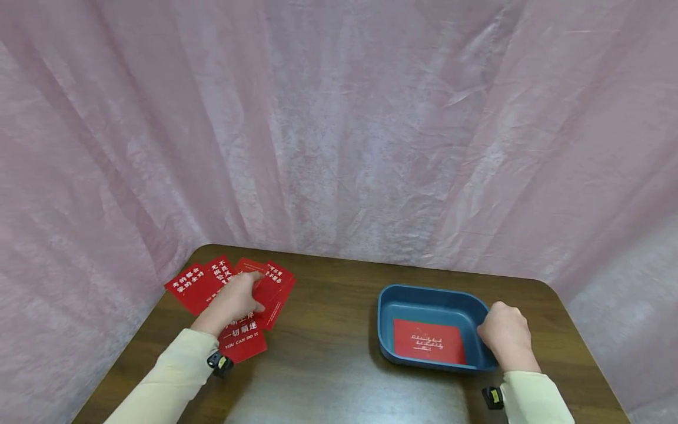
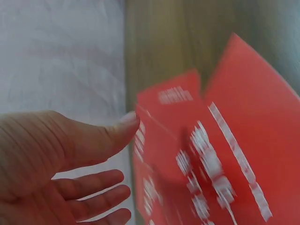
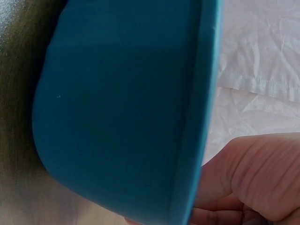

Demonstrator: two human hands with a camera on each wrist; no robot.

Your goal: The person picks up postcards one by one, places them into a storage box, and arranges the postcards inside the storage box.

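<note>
We view two bare hands at work above a brown wooden table (image 1: 339, 312). The left hand (image 1: 235, 300) reaches over a loose spread of red cards (image 1: 188, 290), which overlap one another beneath it and to either side. Its thumb and fingers are parted and grasp nothing that we can make out; in the left wrist view the thumb tip lies at the cards' edge, though blur keeps us from telling whether the two touch. Nearest its wrist we read "YOU CAN DO IT" in white on one card.

The right hand (image 1: 505, 330) grips the near-side end of a blue tray (image 1: 439, 290), its fingers curled at the rim. Inside the tray, just to the left of this hand, we find a single red card with white script (image 1: 430, 343) lying flat. Pale sleeves (image 1: 175, 371) and dark wristbands (image 1: 494, 397) adjoin both hands. Beyond them we note a pink curtain (image 1: 344, 129), hanging in folds behind the table.
</note>
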